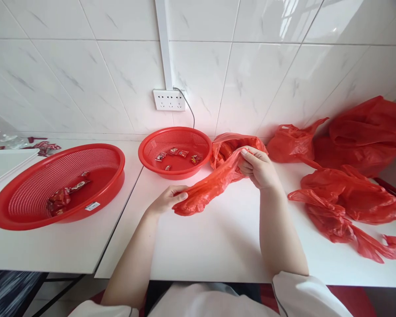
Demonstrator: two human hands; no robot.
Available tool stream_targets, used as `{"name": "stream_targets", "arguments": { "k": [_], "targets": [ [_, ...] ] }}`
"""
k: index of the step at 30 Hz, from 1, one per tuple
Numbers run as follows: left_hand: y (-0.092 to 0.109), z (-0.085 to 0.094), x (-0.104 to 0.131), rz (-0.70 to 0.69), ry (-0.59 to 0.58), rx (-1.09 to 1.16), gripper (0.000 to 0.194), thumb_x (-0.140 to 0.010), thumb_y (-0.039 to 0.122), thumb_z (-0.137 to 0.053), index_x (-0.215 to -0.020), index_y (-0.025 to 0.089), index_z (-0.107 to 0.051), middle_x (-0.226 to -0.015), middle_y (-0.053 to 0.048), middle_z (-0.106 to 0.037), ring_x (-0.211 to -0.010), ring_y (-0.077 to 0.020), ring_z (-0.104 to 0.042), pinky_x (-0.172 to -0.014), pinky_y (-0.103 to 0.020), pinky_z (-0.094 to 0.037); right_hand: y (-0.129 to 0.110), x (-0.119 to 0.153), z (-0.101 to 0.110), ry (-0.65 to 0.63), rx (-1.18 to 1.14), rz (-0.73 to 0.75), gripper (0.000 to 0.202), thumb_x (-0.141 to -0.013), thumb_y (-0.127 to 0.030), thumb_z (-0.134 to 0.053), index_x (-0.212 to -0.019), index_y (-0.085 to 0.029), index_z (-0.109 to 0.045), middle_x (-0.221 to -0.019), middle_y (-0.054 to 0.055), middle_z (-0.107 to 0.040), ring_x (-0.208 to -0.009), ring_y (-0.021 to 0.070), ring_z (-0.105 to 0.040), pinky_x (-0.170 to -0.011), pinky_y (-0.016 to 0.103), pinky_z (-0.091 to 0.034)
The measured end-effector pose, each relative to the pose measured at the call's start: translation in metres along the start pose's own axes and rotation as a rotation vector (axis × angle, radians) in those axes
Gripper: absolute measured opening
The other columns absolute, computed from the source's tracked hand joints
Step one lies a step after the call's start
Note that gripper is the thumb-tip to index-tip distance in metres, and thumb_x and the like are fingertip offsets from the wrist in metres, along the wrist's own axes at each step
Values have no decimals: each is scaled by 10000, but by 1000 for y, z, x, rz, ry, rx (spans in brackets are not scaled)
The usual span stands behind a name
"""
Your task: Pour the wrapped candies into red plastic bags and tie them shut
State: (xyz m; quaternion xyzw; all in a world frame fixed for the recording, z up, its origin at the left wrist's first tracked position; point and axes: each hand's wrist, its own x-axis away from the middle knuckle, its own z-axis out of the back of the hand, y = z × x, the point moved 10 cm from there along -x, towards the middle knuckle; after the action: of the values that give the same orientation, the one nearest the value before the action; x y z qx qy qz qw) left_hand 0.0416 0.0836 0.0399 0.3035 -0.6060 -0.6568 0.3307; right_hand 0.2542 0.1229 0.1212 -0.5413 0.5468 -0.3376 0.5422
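A crumpled red plastic bag (206, 192) is stretched between my two hands above the white table. My left hand (170, 199) pinches its lower left end. The upper right end is gripped by my right hand (258, 167), thumb against the fingers. Just behind my right hand lies another red bag (222, 147), open at the top with red things inside. To its left is a round red basket (174, 171) holding several small wrapped packets (182, 153). What is inside the held bag, if anything, cannot be made out.
A larger red basket (119, 169) with wrapped packets stands at the left. Several red bags (376, 193) lie at the right. A clear plastic item (9, 136) and a white board (6, 163) are at far left. A socket strip (169, 100) is on the tiled wall.
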Motion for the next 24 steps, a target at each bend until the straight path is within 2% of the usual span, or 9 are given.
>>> {"name": "stream_targets", "arguments": {
  "k": [3, 6, 9, 11, 13, 15, 17, 19, 24],
  "targets": [
    [3, 9, 1, -64, 75, -18, 286, -799, 425, -635, -897, 169, -719, -1180, -109, -612, -1073, -292, -573, -809, -359, -495, -9, 10, 4, -60, 93, 3, 401, -836, -446, -629, -610, -200, -407, -515, -72, -195, -452, 69, -144, -446, 247, -104],
    [-1, 26, 0, -72, 196, 20, 352, -822, 494, -572, -826, 163, -689, -976, -94, -666, -903, -247, -622, -757, -352, -495, -15, 18, 11, -67, 143, -9, 464, -837, -440, -627, -558, -200, -344, -464, -70, -235, -424, 62, -170, -428, 249, -119],
    [7, 52, 4, -66, 442, -108, 299, -839, 456, -562, -926, 180, -637, -882, -51, -654, -842, -197, -614, -758, -320, -487, -17, 23, 13, -44, 97, -48, 345, -864, -412, -587, -629, -190, -468, -447, -41, -436, -349, 54, -230, -369, 242, -122],
    [33, 59, 15, -137, 631, -290, 290, -830, 387, -596, -1052, 201, -601, -993, -51, -640, -949, -196, -597, -814, -309, -484, -19, 25, 2, -59, 25, -61, 219, -874, -401, -564, -835, -185, -581, -592, 12, -623, -325, 66, -337, -318, 231, -149],
    [71, 42, 27, -276, 740, -452, 293, -852, 347, -572, -1114, 215, -574, -1069, -54, -618, -1023, -194, -575, -864, -312, -478, -21, 28, -19, -122, -13, -78, 308, -875, -403, -556, -1111, -205, -571, -845, 66, -711, -396, 99, -499, -289, 215, -226],
    [103, 3, 31, -411, 685, -587, 236, -891, 328, -517, -1095, 224, -576, -1047, -48, -620, -988, -184, -582, -880, -317, -473, -20, 32, -47, -225, -19, -114, 472, -869, -410, -561, -1303, -251, -465, -1049, 87, -694, -538, 137, -619, -303, 207, -330],
    [119, -43, 30, -479, 564, -772, 191, -901, 328, -500, -1037, 241, -602, -1013, -50, -627, -946, -192, -582, -871, -324, -461, -20, 37, -74, -327, -25, -145, 556, -862, -410, -573, -1373, -291, -389, -1143, 85, -661, -629, 153, -655, -344, 214, -415],
    [119, -68, 29, -428, 580, -1017, 216, -894, 365, -509, -1031, 254, -633, -1014, -81, -612, -943, -230, -560, -861, -366, -430, -24, 40, -91, -376, -19, -131, 576, -855, -401, -589, -1383, -311, -377, -1169, 79, -642, -665, 150, -651, -377, 220, -451],
    [93, -32, 38, -93, 850, -1349, 360, -893, 471, -469, -835, 203, -702, -864, -129, -569, -876, -290, -520, -773, -431, -367, -37, 42, -71, -250, 293, -32, 396, -854, -354, -605, -1240, -266, -580, -730, 11, -620, -541, 117, -527, -375, 213, -355]
  ]
}}
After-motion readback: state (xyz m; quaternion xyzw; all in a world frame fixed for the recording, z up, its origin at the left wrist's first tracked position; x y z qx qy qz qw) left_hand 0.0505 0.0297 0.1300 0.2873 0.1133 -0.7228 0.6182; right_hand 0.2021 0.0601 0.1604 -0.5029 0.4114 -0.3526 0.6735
